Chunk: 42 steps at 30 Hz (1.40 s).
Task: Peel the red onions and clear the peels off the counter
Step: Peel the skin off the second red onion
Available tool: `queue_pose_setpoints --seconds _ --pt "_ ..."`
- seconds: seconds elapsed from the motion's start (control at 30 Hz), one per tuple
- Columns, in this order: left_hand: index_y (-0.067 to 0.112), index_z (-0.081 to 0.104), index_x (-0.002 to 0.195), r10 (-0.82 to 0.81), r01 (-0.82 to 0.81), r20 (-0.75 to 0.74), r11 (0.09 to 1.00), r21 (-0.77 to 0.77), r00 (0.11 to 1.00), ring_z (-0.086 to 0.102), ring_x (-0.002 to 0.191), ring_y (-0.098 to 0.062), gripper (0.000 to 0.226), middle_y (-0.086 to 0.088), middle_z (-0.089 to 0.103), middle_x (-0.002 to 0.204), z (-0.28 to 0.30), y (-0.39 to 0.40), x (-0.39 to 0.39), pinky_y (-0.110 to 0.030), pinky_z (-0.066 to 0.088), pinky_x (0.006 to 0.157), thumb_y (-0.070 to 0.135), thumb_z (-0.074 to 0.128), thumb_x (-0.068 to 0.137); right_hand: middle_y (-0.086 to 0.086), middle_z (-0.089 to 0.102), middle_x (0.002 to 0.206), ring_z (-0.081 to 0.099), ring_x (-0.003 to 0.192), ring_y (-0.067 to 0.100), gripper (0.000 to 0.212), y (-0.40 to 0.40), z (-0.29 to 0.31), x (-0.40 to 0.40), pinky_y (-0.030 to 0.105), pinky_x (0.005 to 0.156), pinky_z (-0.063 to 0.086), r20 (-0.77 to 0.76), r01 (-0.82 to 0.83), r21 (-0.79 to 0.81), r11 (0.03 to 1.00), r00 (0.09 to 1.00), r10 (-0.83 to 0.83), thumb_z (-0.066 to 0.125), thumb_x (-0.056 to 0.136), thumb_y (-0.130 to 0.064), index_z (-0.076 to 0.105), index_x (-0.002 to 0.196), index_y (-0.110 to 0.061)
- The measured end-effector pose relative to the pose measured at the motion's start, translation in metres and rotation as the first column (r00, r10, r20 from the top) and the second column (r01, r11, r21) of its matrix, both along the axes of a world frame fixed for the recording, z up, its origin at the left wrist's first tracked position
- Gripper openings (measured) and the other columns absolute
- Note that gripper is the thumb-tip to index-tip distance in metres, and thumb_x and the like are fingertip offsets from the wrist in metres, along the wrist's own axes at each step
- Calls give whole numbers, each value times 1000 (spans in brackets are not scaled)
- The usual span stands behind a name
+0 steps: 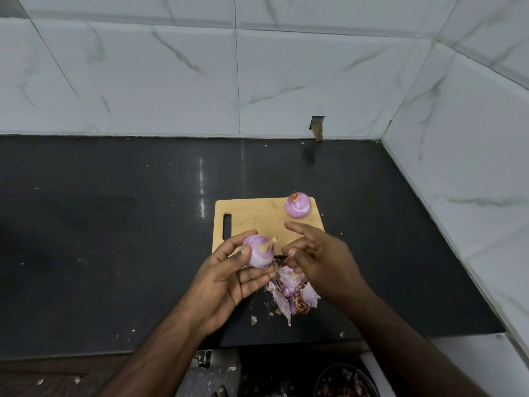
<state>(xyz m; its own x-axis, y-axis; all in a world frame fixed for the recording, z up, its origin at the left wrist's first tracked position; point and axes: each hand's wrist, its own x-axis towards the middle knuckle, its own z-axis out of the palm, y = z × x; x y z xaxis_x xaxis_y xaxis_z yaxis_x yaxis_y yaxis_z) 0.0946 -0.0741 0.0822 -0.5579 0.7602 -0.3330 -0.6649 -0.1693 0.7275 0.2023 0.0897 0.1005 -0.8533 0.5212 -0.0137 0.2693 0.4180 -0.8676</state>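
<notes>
Onion (259, 251), peeled, gripped in left hand (229, 277); right hand (317, 257) open above peels (289, 293). Second onion (297, 205) at board's (257, 222) 1 o'clock corner.

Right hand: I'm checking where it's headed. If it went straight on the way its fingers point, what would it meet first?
Probably the peeled red onion held in the left hand; the right hand points leftward at it, though depth is unclear.

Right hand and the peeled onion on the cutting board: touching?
Apart. In the head view, bare cutting board shows between the right hand fingertips and the peeled onion at the board's far corner.
</notes>
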Motion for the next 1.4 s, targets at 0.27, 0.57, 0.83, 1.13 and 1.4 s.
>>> queue_pose_setpoints --seconds 0.27,0.57,0.83,1.13,1.4 --pt "20 62 134 -89 90 -20 996 22 996 72 92 -33 42 -25 66 123 -3 -3 0 -40 60 84 13 61 92 -17 67 106 62 95 -2 46 0 15 0 25 82 53 102 -24 22 999 995 22 75 80 -45 64 122 -33" --pt "19 62 135 -106 109 -53 992 64 993 70 104 -33 78 -19 69 119 -13 -2 4 -39 59 86 29 93 65 -11 67 75 66 74 7 10 -13 -3 -10 28 70 54 -163 23 79 997 987 -10 77 80 -13 78 80 -23" --pt "19 65 131 -34 37 -33 995 88 999 71 95 -30 80 -5 71 85 -17 -6 6 -41 60 86 28 97 58 -1 60 64 55 54 11 24 1 0 -12 25 51 49 -175 149 -231 962 966 -192 54 96 -1 71 92 -17" --pt "12 61 134 -83 91 -164 995 44 983 62 115 -31 68 -18 60 137 -16 -2 2 -45 51 102 -10 72 71 -10 74 78 68 72 9 6 -4 -1 -2 43 77 58 6 -14 -120 993 1000 15 74 86 -20 77 89 -25" --pt "9 65 129 -117 120 -82 992 30 990 70 107 -38 81 -26 69 116 -14 -1 1 -37 60 87 28 97 58 -10 75 83 72 80 9 29 -9 -6 -3 28 78 58 -208 95 -72 993 972 -108 76 78 4 76 86 -24"
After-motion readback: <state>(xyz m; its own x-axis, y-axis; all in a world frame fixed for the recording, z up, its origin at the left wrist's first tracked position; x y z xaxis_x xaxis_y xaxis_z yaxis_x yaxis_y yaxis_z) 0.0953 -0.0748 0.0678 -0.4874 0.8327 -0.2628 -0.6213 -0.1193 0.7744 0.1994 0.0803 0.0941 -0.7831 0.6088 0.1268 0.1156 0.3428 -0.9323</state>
